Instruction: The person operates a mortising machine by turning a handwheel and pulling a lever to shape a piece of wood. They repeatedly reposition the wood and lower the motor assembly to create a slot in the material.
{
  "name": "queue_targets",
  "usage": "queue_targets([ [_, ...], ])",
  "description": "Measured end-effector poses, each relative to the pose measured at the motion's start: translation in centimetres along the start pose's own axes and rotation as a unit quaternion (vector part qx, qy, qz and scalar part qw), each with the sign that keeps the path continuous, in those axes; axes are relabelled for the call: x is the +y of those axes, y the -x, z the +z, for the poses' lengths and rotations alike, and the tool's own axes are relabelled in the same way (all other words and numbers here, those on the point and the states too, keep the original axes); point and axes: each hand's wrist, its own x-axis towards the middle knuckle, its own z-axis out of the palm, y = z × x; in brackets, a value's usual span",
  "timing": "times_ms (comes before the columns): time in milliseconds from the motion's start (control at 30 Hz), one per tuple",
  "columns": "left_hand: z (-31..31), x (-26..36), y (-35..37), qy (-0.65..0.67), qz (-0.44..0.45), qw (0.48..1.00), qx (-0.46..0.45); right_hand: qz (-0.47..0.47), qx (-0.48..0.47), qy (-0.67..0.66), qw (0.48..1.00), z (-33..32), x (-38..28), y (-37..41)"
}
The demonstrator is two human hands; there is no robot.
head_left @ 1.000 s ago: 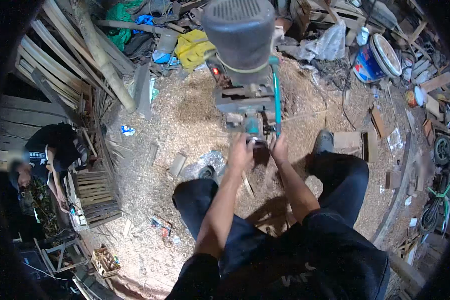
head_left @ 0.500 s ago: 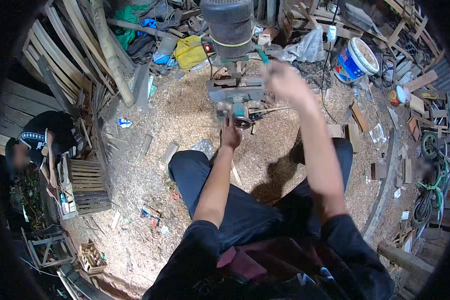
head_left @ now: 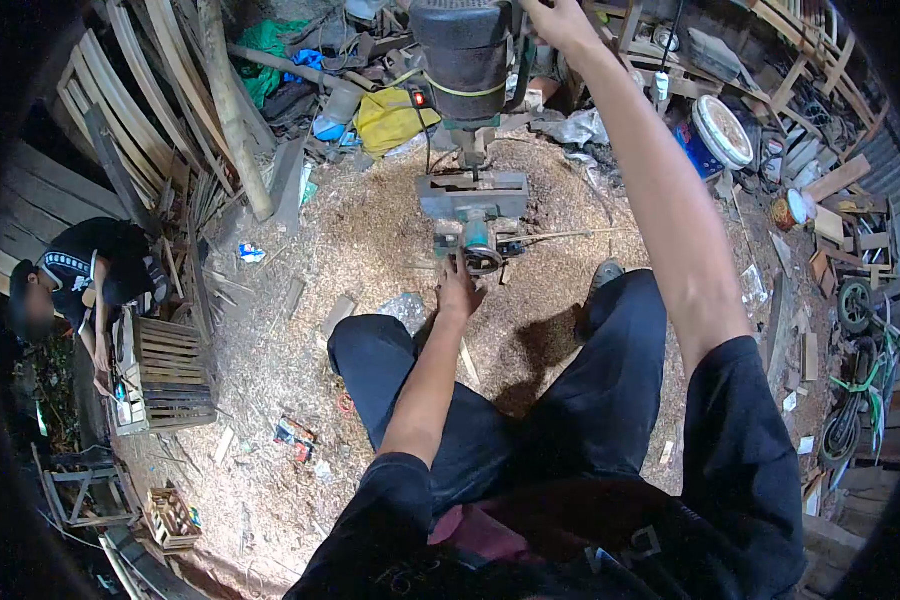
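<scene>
A machine with a dark, round motor housing [head_left: 458, 60] stands at the top centre, above a grey metal vise [head_left: 473, 196]. Below the vise is a handwheel [head_left: 483, 261]. My left hand [head_left: 457, 291] is at the handwheel's left side, fingers pointing up and thumb apart. My right hand [head_left: 560, 24] is raised at the top edge, right of the motor housing, beside a dark lever [head_left: 522, 75]. Its fingers are partly cut off by the frame and whether they grip the lever is unclear.
At the left a person [head_left: 95, 270] bends over a slatted wooden crate [head_left: 175, 375]. A yellow bag [head_left: 390, 122] lies left of the machine. Blue-and-white buckets [head_left: 705, 140] stand at the right, with a bicycle [head_left: 850, 390] further out. Wood shavings [head_left: 320, 260] cover the floor.
My right hand has moved up and away from beside the vise to the top of the machine. My left hand remains by the handwheel. My right knee has shifted to the left.
</scene>
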Motion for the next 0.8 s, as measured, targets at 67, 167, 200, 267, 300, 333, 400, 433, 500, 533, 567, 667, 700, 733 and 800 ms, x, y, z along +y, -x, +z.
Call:
queue_targets([
  [67,0.8,0.3,-0.4,-0.042,-0.027,0.999,-0.011,-0.069,0.025,0.028,0.997,0.5,1.5,0.2],
  [167,2.6,-0.9,-1.6,-0.089,-0.052,0.995,-0.016,-0.035,0.051,0.060,0.996,0.9,2.4,0.0],
  [200,2.8,-1.2,-1.9,-0.096,-0.055,0.994,-0.018,-0.017,0.048,0.061,0.997,0.8,2.9,-0.1],
  [267,2.7,-1.4,-2.1,-0.075,-0.064,0.995,-0.025,-0.037,0.091,0.173,0.980,0.9,4.7,-0.5],
  [300,2.6,-1.3,-2.0,-0.056,-0.068,0.996,-0.027,-0.046,0.094,0.126,0.986,1.2,5.4,-0.3],
  [333,2.5,-1.4,-1.9,-0.036,-0.072,0.996,-0.030,-0.054,0.095,0.079,0.991,1.6,6.3,0.4],
  [400,2.6,-1.1,-2.0,0.007,-0.088,0.995,-0.036,-0.032,0.153,0.063,0.986,2.3,8.2,3.2],
  [433,2.7,-1.1,-2.0,0.026,-0.098,0.994,-0.042,-0.011,0.185,0.059,0.981,2.8,9.5,5.2],
  [500,2.6,-1.2,-2.2,0.060,-0.112,0.991,-0.049,0.026,0.196,0.089,0.976,3.9,13.1,9.8],
  [533,2.3,-1.3,-2.0,0.077,-0.110,0.990,-0.048,0.041,0.181,0.124,0.975,4.0,16.3,12.1],
  [567,1.8,-2.0,-1.9,0.094,-0.089,0.991,-0.041,0.035,0.147,0.120,0.981,3.8,20.6,14.0],
  [667,1.8,-2.5,-1.1,0.114,-0.043,0.992,0.016,0.095,0.174,0.239,0.951,4.3,23.0,19.8],
  [700,1.6,-2.7,-1.1,0.102,-0.035,0.994,0.017,0.135,0.140,0.228,0.954,3.6,23.3,20.7],
  [733,1.4,-2.9,-1.1,0.090,-0.026,0.995,0.016,0.174,0.107,0.217,0.955,2.9,23.5,21.3],
  [800,0.6,-3.2,-1.3,0.103,0.007,0.994,0.025,0.133,0.120,0.158,0.971,2.4,23.6,19.7],
])
